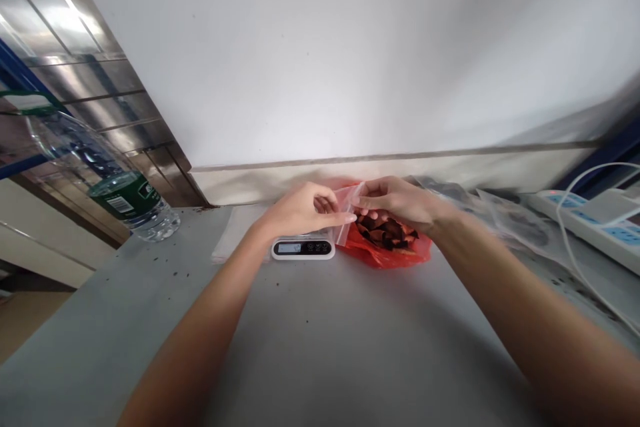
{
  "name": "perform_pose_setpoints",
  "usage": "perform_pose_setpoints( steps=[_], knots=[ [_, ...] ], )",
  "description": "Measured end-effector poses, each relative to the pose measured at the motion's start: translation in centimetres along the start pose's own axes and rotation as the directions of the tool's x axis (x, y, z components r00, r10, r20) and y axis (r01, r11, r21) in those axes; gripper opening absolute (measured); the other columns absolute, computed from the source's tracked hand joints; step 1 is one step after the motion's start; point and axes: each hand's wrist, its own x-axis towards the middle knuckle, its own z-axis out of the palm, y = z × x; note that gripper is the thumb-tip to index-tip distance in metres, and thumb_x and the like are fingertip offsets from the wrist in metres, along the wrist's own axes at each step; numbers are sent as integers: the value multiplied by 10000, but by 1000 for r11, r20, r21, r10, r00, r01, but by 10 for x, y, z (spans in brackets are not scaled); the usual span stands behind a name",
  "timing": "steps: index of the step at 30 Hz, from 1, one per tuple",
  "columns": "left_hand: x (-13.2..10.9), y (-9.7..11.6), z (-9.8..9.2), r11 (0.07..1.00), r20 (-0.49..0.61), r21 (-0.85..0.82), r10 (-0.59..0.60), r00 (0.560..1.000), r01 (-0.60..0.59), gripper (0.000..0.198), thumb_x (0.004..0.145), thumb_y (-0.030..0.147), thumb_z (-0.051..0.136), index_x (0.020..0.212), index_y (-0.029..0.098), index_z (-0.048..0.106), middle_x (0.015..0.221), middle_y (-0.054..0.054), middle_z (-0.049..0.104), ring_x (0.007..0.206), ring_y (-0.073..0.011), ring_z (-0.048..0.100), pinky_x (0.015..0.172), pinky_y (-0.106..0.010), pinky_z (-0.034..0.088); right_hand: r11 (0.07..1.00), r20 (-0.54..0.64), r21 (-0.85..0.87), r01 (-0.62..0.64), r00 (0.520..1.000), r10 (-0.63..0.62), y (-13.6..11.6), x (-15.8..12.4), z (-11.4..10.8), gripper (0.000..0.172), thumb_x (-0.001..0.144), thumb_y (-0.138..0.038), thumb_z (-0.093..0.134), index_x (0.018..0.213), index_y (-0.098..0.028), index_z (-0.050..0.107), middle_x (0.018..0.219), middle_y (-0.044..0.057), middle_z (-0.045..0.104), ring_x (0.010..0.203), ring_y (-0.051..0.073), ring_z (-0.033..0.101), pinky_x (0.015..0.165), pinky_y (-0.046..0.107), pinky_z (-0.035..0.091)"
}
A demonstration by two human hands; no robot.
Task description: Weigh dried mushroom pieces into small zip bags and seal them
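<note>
Between my two hands is a small clear zip bag (343, 232), pinched near its top edge. My left hand (306, 210) grips its left side, thumb stretched along the plastic. Fingers of my right hand (387, 200) close on the bag's upper right corner. Under my left hand sits a white digital scale (303, 249) with a lit display, its platform mostly hidden. Just right of it an open red plastic bag (400, 259) holds dark brown dried pieces (387, 233), partly covered by my right hand.
A stack of clear bags (227, 237) lies left of the scale. A large water bottle (127, 197) stands at the left edge. On the right are filled clear bags (515, 217), a white cable (563, 230) and a white device with blue keys (610, 227). A wall (310, 80) rises behind.
</note>
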Motion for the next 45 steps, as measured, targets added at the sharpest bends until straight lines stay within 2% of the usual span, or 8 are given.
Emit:
perform_pose_setpoints(
  steps=[9, 16, 25, 29, 32, 35, 38, 45],
  knots=[
    [-5, 5, -2, 1000, 57, -4, -16, 998, 16, 293, 844, 266, 553, 559, 198, 562, 554, 42, 411, 509, -102, 305, 530, -288, 227, 999, 31, -27, 45, 999, -44, 1, 0, 9, 311, 619, -484, 744, 651, -206, 609, 598, -30, 486, 585, 122, 402, 574, 305, 313],
    [-5, 0, 0, 998, -44, -57, -37, 998, 34, 250, 736, 200, 574, 487, 215, 598, 487, 20, 500, 447, -106, 333, 477, -292, 224, 980, 38, -198, 30, 999, -23, -10, -6, 5, 366, 667, -467, 714, 512, -230, 482, 497, -64, 355, 497, 91, 273, 504, 301, 206],
    [3, 5, 1, 995, -236, -28, -103, 966, 100, 238, 724, 195, 593, 487, 203, 615, 523, -7, 604, 480, -123, 446, 509, -302, 296, 967, 89, -254, -22, 995, 46, -2, -4, -6, 413, 652, -503, 760, 519, -226, 484, 514, -51, 408, 487, 96, 317, 487, 287, 225],
    [3, 7, -7, 996, -467, -45, -93, 880, 81, 195, 729, 192, 598, 543, 190, 657, 551, -12, 643, 560, -146, 564, 563, -286, 390, 969, -37, -230, -95, 995, 88, -3, -3, -4, 431, 645, -518, 762, 551, -223, 462, 523, -54, 437, 490, 91, 356, 483, 273, 258],
    [1, 11, -4, 1000, -530, 11, -12, 848, 20, 211, 737, 191, 590, 527, 192, 615, 556, -8, 641, 576, -142, 573, 563, -277, 400, 971, -143, -239, -4, 989, -31, -8, -6, 0, 337, 662, -463, 774, 603, -206, 565, 584, -30, 531, 549, 108, 432, 515, 272, 324],
    [1, 14, 1, 1000, -533, 31, 18, 846, -1, 220, 755, 206, 597, 535, 195, 610, 580, -18, 664, 592, -146, 582, 575, -283, 413, 981, -196, -159, 111, 970, -142, -12, -10, -1, 283, 720, -447, 756, 828, -186, 730, 857, 62, 718, 774, 188, 604, 657, 302, 477],
    [2, 13, 3, 999, -520, 25, -5, 854, 21, 241, 768, 229, 606, 529, 201, 606, 575, -25, 659, 596, -152, 576, 583, -293, 414, 988, -329, -99, 119, 933, -146, -13, -13, -4, 360, 727, -362, 755, 1039, -182, 754, 1128, 120, 731, 933, 239, 635, 747, 354, 562],
    [2, 12, 1, 996, -464, 23, -67, 883, 87, 308, 774, 191, 579, 482, 210, 484, 506, 23, 470, 528, -121, 429, 530, -295, 305, 982, -329, -114, 148, 927, -178, -16, -16, -4, 318, 704, -239, 648, 1012, -204, 721, 1114, 89, 683, 724, 164, 564, 650, 355, 528]
  ],
)
